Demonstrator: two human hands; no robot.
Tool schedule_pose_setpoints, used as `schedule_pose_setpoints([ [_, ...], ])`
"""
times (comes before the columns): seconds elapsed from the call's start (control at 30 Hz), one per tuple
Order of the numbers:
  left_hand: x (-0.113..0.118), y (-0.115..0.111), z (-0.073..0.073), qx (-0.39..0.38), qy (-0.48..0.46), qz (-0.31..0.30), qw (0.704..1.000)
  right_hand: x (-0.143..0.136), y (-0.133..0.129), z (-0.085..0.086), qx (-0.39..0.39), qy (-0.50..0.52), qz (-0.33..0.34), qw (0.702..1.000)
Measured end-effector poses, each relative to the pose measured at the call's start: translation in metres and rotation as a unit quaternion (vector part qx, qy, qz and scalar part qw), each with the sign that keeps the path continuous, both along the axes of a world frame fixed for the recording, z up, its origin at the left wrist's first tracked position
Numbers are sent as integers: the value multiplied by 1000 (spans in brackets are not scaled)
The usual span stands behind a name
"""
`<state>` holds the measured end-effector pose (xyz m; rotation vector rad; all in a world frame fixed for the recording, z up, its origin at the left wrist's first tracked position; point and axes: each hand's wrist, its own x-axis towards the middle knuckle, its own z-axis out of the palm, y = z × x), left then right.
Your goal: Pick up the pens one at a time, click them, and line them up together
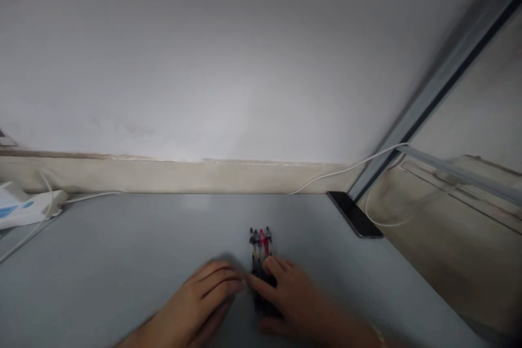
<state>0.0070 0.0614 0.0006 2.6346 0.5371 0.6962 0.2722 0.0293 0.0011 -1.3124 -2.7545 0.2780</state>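
Pens [261, 247], black and one red, lie bundled; right hand [285, 288] grips them, left hand [207, 291] flat, open.

Both forearms are showing bare, with no sleeves reaching into view. The left hand [204, 291] is wearing nothing. The right hand [285, 291] is wearing a thin pale band at its wrist, blurred at the near edge.

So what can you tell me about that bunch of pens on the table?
The pens lie side by side in a small bunch on the grey table, tips pointing toward the wall. They look like clear plastic with dark parts, and one is red. The right hand rests on their near ends; the left hand lies just beside them. The picture is blurred, so no finer detail shows.
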Motion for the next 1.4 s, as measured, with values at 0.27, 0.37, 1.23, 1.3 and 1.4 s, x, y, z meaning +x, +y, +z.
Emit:
schedule_pose_setpoints([
  [0.27,5,3,7,13,0,-5,1000,0,51,12,35,-39,35,998],
  [0.37,7,1,8,3,-4,-2,1000,2,71,10,35,-20,43,998],
  [1.23,16,90,-8,17,55,2,998,5,52,-3,-126,426,-266,856],
  [1.3,16,91,-7,21,48,2,999,4,50,-3,-138,425,-267,854],
  [1.4,18,92,-7,31,50,-14,998,2,46,-1,-161,428,-280,845],
])
